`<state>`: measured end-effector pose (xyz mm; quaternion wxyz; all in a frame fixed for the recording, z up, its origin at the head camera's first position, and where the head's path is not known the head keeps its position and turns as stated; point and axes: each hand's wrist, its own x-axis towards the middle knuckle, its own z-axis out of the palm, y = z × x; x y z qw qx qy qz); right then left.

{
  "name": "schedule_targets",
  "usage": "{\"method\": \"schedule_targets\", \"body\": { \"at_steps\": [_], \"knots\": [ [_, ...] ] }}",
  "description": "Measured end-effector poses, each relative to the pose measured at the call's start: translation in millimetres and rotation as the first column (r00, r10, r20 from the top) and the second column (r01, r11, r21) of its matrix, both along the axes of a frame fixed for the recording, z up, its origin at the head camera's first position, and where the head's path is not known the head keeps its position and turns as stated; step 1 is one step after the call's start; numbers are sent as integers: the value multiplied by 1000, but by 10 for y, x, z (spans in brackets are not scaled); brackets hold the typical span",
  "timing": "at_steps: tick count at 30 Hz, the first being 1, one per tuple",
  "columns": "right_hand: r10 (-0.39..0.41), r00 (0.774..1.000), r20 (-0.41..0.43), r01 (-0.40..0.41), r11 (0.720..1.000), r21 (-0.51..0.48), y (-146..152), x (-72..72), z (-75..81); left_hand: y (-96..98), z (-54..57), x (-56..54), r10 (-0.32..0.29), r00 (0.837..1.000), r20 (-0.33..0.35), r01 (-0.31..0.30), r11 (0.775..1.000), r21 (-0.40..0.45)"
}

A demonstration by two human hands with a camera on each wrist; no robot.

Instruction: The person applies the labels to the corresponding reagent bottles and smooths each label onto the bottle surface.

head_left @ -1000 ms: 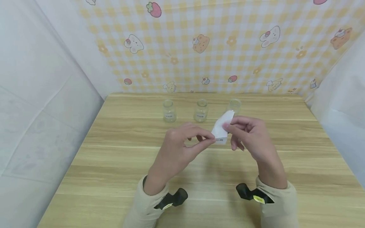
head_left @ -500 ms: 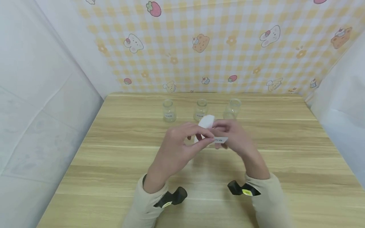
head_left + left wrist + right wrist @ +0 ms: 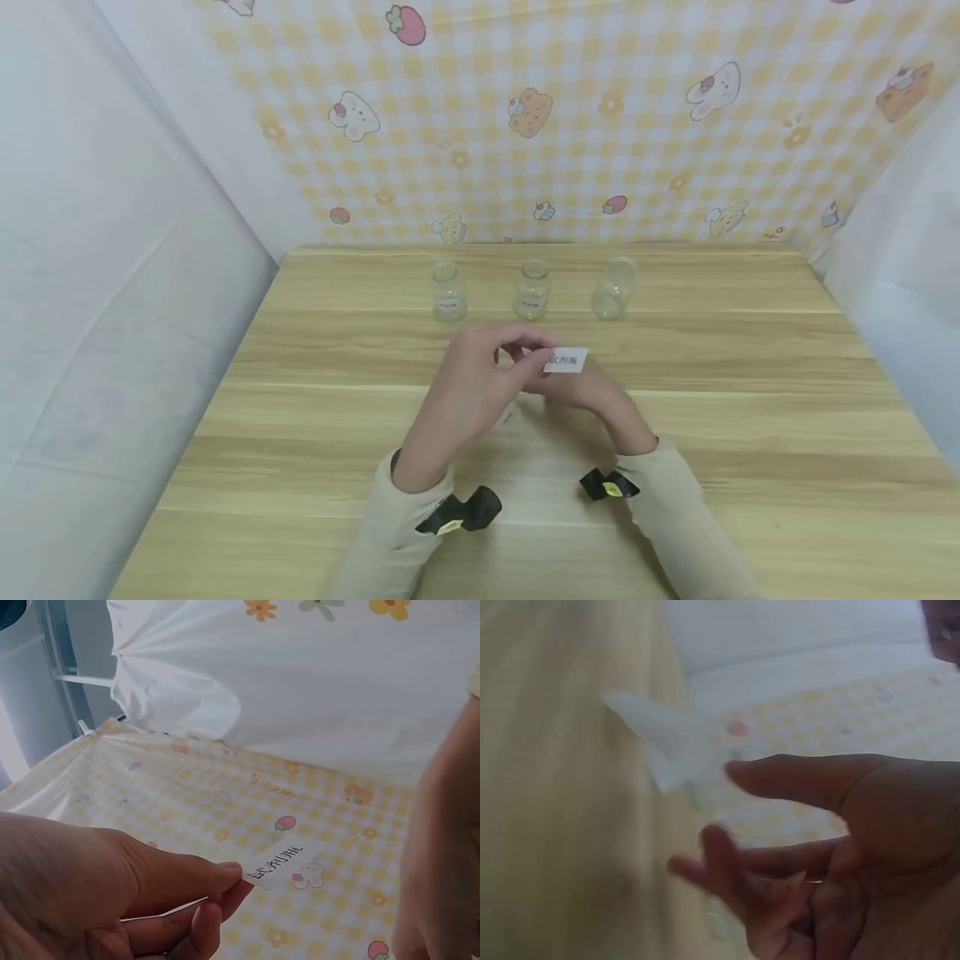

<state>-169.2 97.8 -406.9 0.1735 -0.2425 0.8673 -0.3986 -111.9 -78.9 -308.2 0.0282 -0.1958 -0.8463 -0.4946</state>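
My left hand (image 3: 478,379) pinches one end of a small white label (image 3: 568,360) with dark printed characters between thumb and forefinger. In the left wrist view the label (image 3: 279,864) sticks out past the fingertips. Partly behind the left hand in the head view is my right hand (image 3: 585,390). The right wrist view shows its thumb and fingers spread apart, with a piece of white backing paper (image 3: 664,742) in the air just beyond them, not touching them. Only a bit of that paper (image 3: 507,414) shows below the left hand in the head view.
Three glass jars stand in a row near the back of the wooden table (image 3: 300,467). The left jar (image 3: 449,292) and the middle jar (image 3: 532,290) bear labels; on the right jar (image 3: 614,287) none shows. A checked cloth (image 3: 480,125) hangs behind.
My right hand has moved left behind the left hand, pulled the backing paper away from the label and let it go. The left hand still holds the label, its print now in plain view.
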Motion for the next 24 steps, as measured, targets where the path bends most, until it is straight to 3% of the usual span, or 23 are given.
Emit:
{"method": "schedule_targets", "body": {
  "at_steps": [2,5,8,11,18,24],
  "knots": [
    [-126,990,68,131,988,-78,144,28,125,2,-12,-23,8,1000,16,-8,1000,6],
    [-229,969,91,242,953,-181,399,99,378,7,-32,-63,35,999,26,-36,999,22],
    [-242,967,82,256,914,-315,590,192,591,6,-63,-104,64,998,21,-65,997,50],
    [-246,966,80,258,887,-383,676,274,731,6,-95,-143,85,996,15,-86,993,76],
    [-328,942,67,333,898,-287,616,318,815,22,-143,-191,69,997,23,-71,992,106],
    [-325,943,74,332,896,-296,596,319,804,49,-162,-194,48,999,17,-50,992,113]
  ]
}}
